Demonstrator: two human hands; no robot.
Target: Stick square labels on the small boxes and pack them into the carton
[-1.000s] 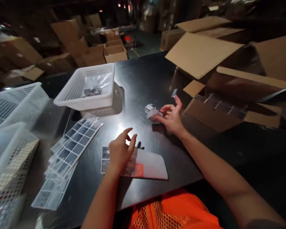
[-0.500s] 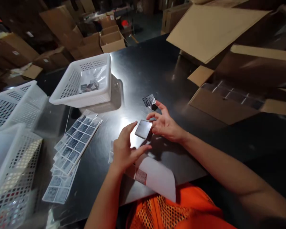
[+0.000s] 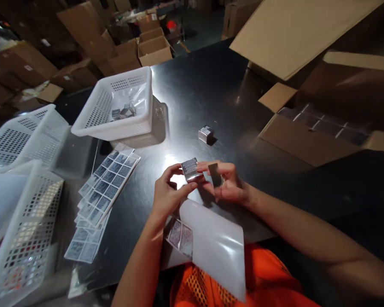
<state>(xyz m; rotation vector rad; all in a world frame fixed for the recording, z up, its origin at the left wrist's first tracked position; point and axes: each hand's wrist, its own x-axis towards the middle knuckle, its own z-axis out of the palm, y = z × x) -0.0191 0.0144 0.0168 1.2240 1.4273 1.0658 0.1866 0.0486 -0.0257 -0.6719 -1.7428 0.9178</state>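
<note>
My left hand point(image 3: 170, 189) grips a small shiny silver block point(image 3: 192, 174) between thumb and fingers. Its top face carries dark print with pale lines of text. My right hand point(image 3: 228, 183) is closed on a thin, dark square piece point(image 3: 215, 175), which stands tilted between its fingers. Its fingertips also reach the block's right side. Farther off on the table lies a second silver block point(image 3: 206, 134) with print on top. Below my hands, a curled label sheet point(image 3: 216, 238) shows its white face and some dark printed squares.
Several label sheets point(image 3: 112, 179) lie fanned out at left. A white perforated basket point(image 3: 121, 133) holds silver blocks and clear plastic; more white baskets point(image 3: 28, 204) stand at far left. An open cardboard box point(image 3: 304, 138) is at right on the dark metal table point(image 3: 185, 94).
The far block now sits apart from my right hand. That hand has come back towards the near block with the dark square piece. My left hand has closed on the block, now print up.
</note>
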